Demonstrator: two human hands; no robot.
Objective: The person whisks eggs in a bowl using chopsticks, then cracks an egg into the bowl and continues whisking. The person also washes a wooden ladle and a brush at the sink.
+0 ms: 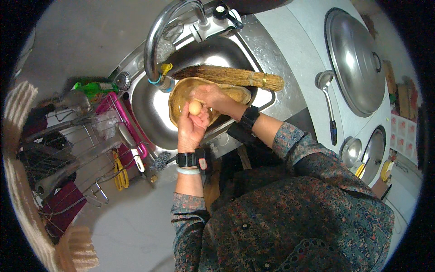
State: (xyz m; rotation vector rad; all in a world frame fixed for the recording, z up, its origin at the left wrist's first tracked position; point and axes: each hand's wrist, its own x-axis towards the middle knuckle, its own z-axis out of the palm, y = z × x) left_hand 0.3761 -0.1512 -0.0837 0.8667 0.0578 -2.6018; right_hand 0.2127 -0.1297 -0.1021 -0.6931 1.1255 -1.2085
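Note:
My left hand holds a small round yellowish-tan thing, possibly an egg, over a gourd ladle in the steel sink. Close beside it is my right hand, bent over the ladle; its fingertips are partly hidden, so whether it grips anything is unclear. Water seems to lie in the ladle's bowl. A bundled straw brush lies across the sink behind the ladle, its tied end over the right rim.
The curved faucet arches above the sink's left part. At left stands a wire rack with utensils, near a green bottle. On the right counter are a large lidded pan, a ladle spoon and a small metal bowl.

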